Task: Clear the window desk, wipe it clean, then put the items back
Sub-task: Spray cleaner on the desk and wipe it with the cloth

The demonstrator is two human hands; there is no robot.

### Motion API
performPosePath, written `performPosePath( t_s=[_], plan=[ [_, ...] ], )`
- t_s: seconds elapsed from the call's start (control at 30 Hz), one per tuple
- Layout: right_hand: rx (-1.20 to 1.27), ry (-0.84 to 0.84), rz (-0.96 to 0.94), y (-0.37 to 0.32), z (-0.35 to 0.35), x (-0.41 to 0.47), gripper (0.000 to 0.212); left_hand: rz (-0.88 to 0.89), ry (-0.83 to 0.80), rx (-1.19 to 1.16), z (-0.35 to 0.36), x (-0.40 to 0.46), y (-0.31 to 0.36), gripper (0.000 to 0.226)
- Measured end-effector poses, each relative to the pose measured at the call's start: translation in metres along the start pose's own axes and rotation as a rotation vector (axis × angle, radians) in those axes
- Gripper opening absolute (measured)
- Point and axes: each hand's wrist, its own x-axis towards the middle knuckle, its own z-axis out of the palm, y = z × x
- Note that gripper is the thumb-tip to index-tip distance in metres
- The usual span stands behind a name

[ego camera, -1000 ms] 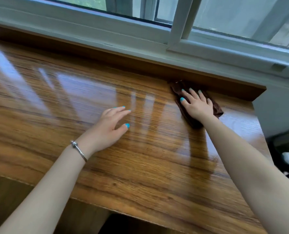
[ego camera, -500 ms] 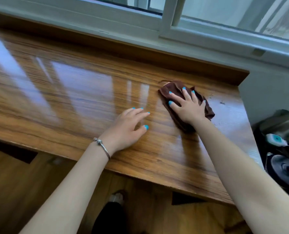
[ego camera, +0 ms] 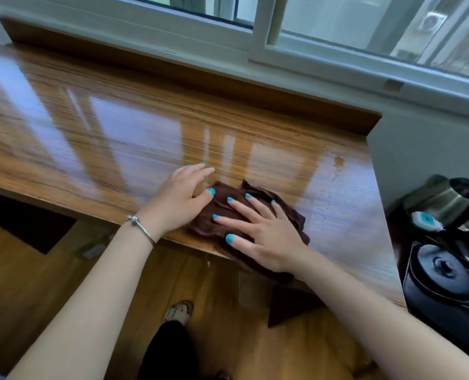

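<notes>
Where the cloth (ego camera: 228,212) overhangs the desk (ego camera: 118,138) front edge, bare glossy wood lies open leftward and back to the window ledge (ego camera: 228,83). Dark appliances (ego camera: 447,242), perhaps kettles, crowd the right end. The right hand (ego camera: 266,234) presses it, fingers spread; the left hand (ego camera: 178,198) rests flat, thumb touching. The cloth's long axis runs roughly diagonally.

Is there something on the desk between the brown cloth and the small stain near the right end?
Nothing visible. Bare desk wood lies between the brown cloth, pressed under the right hand, and the small stain.
</notes>
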Motion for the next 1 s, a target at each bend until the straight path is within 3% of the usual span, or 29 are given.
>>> performPosePath(
  t_s=[0.17, 0.23, 0.33, 0.43, 0.53, 0.73, 0.8, 1.0],
  plan=[
    [-0.006, -0.059, 0.333, 0.029, -0.024, 0.07, 0.047, -0.041, 0.045, -0.001, -0.007, -0.015, 0.003, 0.049],
    [-0.027, -0.049, 0.266, 0.008, -0.011, 0.055, 0.048, -0.063, 0.042, -0.001, -0.006, -0.019, 0.0, 0.05],
    [-0.03, 0.034, 0.01, -0.036, 0.016, 0.0, 0.049, -0.082, 0.067, -0.01, -0.003, -0.012, -0.001, 0.05],
    [-0.023, 0.028, -0.15, -0.036, 0.015, -0.031, 0.046, -0.058, 0.109, -0.012, 0.001, -0.001, 0.005, 0.048],
    [0.005, -0.006, -0.097, 0.003, 0.002, -0.029, 0.045, -0.026, 0.066, -0.006, 0.006, 0.004, 0.017, 0.049],
    [0.015, -0.039, 0.319, 0.093, -0.039, 0.039, 0.043, 0.002, 0.012, 0.016, 0.019, 0.002, 0.037, 0.05],
    [-0.003, -0.058, 0.311, 0.086, -0.035, 0.034, 0.044, 0.022, 0.004, 0.02, 0.024, -0.001, 0.041, 0.05],
    [-0.004, -0.007, 0.013, 0.033, -0.003, -0.092, 0.046, 0.022, -0.015, -0.005, 0.034, 0.007, 0.045, 0.05]
  ],
)
